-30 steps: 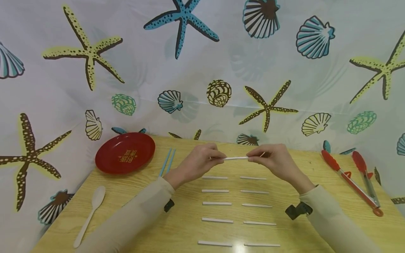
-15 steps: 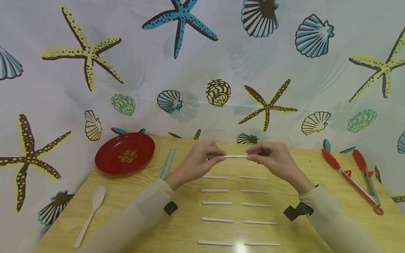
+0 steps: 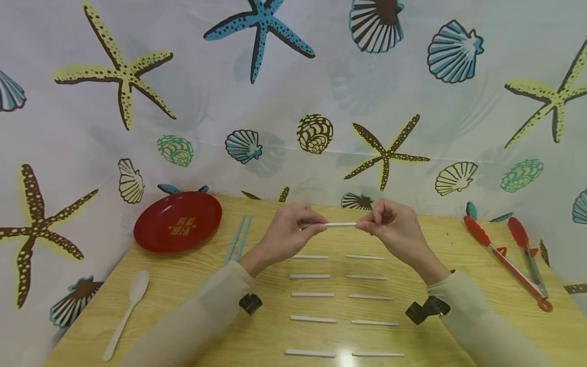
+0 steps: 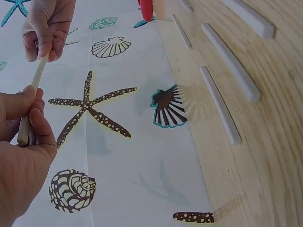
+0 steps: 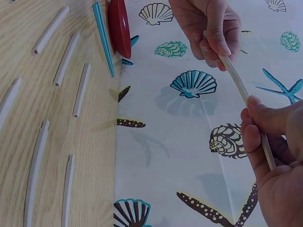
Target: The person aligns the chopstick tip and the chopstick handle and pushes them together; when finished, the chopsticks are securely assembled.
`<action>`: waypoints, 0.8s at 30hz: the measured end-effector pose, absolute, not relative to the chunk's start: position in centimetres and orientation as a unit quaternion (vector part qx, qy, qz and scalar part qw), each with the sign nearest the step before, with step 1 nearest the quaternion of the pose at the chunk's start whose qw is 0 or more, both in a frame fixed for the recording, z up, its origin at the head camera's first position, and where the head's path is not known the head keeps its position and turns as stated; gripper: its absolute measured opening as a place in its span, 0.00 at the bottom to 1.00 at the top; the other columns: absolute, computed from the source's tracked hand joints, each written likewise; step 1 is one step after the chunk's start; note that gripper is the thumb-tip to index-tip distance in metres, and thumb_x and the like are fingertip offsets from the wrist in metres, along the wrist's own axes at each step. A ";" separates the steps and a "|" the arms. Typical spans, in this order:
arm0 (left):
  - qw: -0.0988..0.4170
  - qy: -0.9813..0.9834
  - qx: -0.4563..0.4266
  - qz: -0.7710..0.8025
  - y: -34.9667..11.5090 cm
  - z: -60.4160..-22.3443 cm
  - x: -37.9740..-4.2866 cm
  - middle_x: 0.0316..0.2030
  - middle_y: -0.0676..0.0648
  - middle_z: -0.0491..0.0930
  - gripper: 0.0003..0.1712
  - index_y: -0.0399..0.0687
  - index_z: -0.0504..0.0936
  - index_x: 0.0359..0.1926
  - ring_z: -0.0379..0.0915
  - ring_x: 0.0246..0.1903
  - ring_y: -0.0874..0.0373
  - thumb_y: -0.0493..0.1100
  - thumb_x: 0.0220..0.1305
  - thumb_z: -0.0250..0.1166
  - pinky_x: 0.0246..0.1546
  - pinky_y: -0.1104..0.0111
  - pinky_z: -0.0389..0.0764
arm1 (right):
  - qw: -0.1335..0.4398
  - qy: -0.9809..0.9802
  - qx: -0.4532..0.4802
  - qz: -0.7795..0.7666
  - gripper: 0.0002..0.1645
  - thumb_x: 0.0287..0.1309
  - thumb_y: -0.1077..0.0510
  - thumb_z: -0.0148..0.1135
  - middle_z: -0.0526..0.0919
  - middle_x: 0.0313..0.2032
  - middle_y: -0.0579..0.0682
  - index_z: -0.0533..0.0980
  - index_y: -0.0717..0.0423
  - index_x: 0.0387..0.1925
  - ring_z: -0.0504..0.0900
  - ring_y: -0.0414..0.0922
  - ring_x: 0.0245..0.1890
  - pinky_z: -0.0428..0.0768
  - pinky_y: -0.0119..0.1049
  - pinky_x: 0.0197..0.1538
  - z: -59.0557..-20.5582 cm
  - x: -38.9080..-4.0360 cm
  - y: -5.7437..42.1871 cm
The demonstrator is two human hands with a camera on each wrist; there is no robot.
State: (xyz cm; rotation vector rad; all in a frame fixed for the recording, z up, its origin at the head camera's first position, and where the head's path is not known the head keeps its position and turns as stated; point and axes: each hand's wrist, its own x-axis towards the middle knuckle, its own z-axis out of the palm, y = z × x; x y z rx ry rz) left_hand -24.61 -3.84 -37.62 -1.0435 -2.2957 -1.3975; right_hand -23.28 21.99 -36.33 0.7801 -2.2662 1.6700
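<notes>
A slim, pale, square-edged stick (image 3: 340, 224) spans the gap between the two hands, held roughly level above the far part of the table. The left hand (image 3: 293, 227) pinches one end between thumb and fingertips, and the right hand (image 3: 390, 224) pinches the other. From the left wrist view, the stick's blunt end (image 4: 22, 138) pokes out below the left thumb. In the right wrist view its other end runs under the right hand's fingers (image 5: 251, 137). Below the hands, similar white sticks lie in two columns, thicker ones (image 3: 313, 294) at left and thinner ones (image 3: 370, 297) at right.
A red oval plate (image 3: 179, 224) with gold characters stands at the back left, beside two blue chopsticks (image 3: 238, 239). Nearer on the left lies a cream spoon (image 3: 126, 316). Red-tipped tongs (image 3: 509, 265) lie at the right. A shell-patterned cloth (image 3: 284, 92) hangs behind the wooden table (image 3: 220, 326).
Both hands and the stick have risen slightly. The right hand's fingers have shifted and curl in more at the stick's end. The things on the table have stayed put.
</notes>
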 end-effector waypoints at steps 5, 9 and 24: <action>0.129 -0.787 -0.354 -0.489 -3.8 -37.5 -24.6 0.29 0.55 0.75 0.05 0.40 0.89 0.39 0.74 0.30 0.63 0.34 0.64 0.68 0.36 0.69 0.81 | 0.129 -0.775 0.270 0.556 0.21 0.54 0.71 0.70 0.85 0.30 0.60 0.64 0.61 0.21 0.86 0.45 0.32 0.82 0.33 0.34 -36.2 -23.0 21.7; 0.132 -0.790 -0.352 -0.484 -3.9 -37.6 -24.6 0.29 0.55 0.75 0.05 0.41 0.89 0.39 0.74 0.29 0.64 0.34 0.63 0.69 0.35 0.70 0.81 | 0.143 -0.781 0.278 0.541 0.21 0.53 0.75 0.68 0.85 0.29 0.60 0.63 0.63 0.20 0.85 0.45 0.31 0.81 0.32 0.33 -35.6 -22.3 21.1; 0.150 -0.841 -0.381 -0.355 -4.1 -36.6 -24.8 0.29 0.55 0.76 0.05 0.44 0.89 0.39 0.74 0.30 0.65 0.37 0.63 0.70 0.33 0.74 0.78 | 0.151 -0.818 0.288 0.476 0.08 0.55 0.67 0.72 0.85 0.31 0.45 0.79 0.55 0.30 0.86 0.42 0.30 0.82 0.32 0.31 -36.7 -23.5 22.0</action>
